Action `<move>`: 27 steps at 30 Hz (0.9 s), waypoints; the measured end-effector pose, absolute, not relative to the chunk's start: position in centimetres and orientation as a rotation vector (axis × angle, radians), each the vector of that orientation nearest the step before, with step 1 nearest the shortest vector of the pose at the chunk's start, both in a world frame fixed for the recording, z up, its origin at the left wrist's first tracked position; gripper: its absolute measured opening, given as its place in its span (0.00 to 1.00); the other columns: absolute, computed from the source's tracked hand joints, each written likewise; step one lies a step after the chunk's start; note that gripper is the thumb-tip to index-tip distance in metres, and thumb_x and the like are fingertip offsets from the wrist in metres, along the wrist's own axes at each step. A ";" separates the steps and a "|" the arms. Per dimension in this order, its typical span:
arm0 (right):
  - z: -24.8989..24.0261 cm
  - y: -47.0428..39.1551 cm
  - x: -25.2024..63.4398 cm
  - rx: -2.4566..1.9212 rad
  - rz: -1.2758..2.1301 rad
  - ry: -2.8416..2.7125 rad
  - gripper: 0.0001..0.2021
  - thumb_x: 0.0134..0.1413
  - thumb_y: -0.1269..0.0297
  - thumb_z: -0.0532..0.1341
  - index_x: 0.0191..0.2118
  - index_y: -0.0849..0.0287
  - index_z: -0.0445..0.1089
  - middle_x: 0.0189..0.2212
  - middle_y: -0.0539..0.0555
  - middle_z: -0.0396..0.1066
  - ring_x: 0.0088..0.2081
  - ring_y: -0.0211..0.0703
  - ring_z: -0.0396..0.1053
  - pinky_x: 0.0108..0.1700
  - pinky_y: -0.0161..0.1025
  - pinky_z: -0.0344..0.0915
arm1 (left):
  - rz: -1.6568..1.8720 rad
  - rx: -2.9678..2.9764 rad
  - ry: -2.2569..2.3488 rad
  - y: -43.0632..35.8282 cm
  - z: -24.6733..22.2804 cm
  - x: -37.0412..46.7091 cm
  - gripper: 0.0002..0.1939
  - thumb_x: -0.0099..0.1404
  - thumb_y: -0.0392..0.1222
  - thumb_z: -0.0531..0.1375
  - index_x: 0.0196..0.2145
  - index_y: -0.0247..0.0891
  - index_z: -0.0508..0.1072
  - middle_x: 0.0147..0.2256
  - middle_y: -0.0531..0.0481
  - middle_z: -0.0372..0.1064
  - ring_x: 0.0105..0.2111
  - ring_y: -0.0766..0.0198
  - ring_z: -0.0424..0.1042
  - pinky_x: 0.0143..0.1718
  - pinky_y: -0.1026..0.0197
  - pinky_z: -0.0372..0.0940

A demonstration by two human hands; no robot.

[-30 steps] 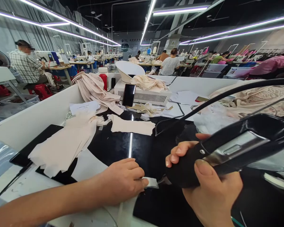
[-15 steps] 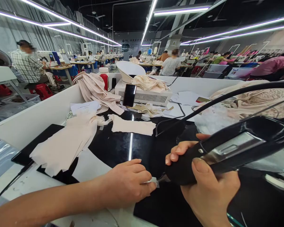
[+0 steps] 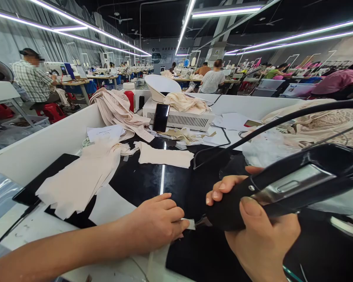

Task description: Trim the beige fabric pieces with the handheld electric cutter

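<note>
My left hand (image 3: 157, 223) pinches a small whitish piece (image 3: 190, 224) between thumb and fingers, just over the dark glossy surface (image 3: 153, 180). My right hand (image 3: 261, 231) is wrapped round a black corded hand tool (image 3: 297, 184) with a silver plate on its side. The tool's thin metal tip is beside the free end of the small piece; whether they touch is hard to tell. Beyond my left hand lies a flat cream fabric strip (image 3: 164, 156). Layered cream fabric pieces (image 3: 79, 178) are spread to the left.
A phone (image 3: 161, 117) leans against a white slotted box (image 3: 188, 119) with fabric on top. Draped fabric (image 3: 117, 109) and a red bottle (image 3: 130, 100) stand back left. A black cable (image 3: 253, 127) arcs across the right. White side walls (image 3: 61, 145) border the table; people sit beyond.
My left hand has shifted slightly left, and more of the small whitish piece shows past its fingertips. My right hand and the tool have barely moved.
</note>
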State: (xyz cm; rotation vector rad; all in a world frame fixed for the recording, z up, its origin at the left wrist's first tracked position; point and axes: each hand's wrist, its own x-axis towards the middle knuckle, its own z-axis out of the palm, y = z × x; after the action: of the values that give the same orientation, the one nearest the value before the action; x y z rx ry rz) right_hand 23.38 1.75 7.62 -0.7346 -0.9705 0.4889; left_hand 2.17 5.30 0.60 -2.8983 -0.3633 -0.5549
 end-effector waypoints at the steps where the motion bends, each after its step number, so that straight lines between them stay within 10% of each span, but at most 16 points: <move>1: 7.6 1.8 23.4 -0.732 0.497 -0.969 0.24 0.59 0.47 0.90 0.53 0.46 0.85 0.31 0.45 0.81 0.24 0.46 0.78 0.24 0.41 0.79 | -0.566 -2.894 -0.366 5.3 0.5 2.1 0.08 0.94 0.45 0.71 0.59 0.38 0.85 0.44 0.52 0.81 0.45 0.57 0.83 0.74 0.50 0.78; 27: 7.4 2.3 23.4 -0.725 0.505 -0.920 0.22 0.59 0.51 0.91 0.52 0.46 0.87 0.31 0.45 0.82 0.26 0.45 0.79 0.25 0.40 0.81 | -0.630 -2.872 -0.341 5.4 0.3 2.2 0.07 0.92 0.45 0.73 0.56 0.38 0.84 0.45 0.53 0.82 0.42 0.57 0.82 0.70 0.50 0.77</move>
State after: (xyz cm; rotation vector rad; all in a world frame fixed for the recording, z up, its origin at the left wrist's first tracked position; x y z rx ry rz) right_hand 23.38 2.30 7.42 -0.7248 -0.9200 0.5050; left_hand 2.24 5.41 0.34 -2.8720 -0.3407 -0.6304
